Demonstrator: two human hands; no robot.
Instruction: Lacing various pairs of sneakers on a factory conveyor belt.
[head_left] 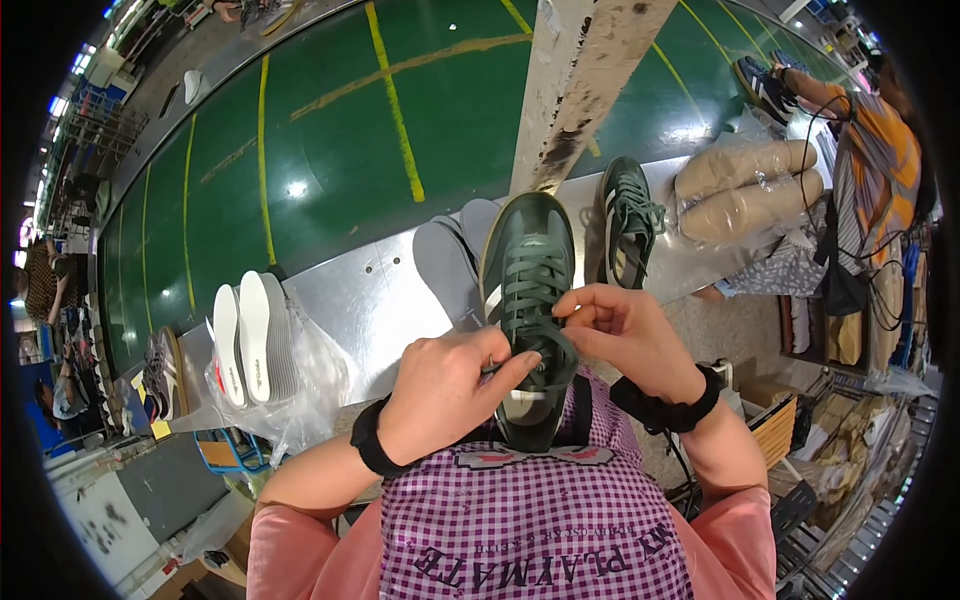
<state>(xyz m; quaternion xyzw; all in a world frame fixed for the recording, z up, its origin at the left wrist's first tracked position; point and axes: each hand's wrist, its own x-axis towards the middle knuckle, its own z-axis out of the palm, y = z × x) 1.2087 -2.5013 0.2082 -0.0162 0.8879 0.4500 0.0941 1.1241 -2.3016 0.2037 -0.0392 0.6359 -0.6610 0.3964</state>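
A dark green sneaker (533, 260) with green laces and pale side stripes is right in front of me, toe pointing away, its heel against my checked apron. My left hand (445, 385) is closed at the left of the laces, thumb and forefinger pinching a lace near the shoe's opening. On the other side my right hand (615, 325) pinches the lace too, with its fingertips by the upper eyelets. A matching green sneaker (627, 215) stands to the right on the metal ledge. Grey insoles (440, 255) lie just left of the shoe in front of me.
White insoles (262, 335) rest on clear plastic at the left. Beige shoe forms (745, 190) in plastic lie at the right. Past the metal ledge (375, 300) runs a green conveyor belt (330, 130); a scuffed post (580, 90) rises ahead. Another person (880, 160) works at the right.
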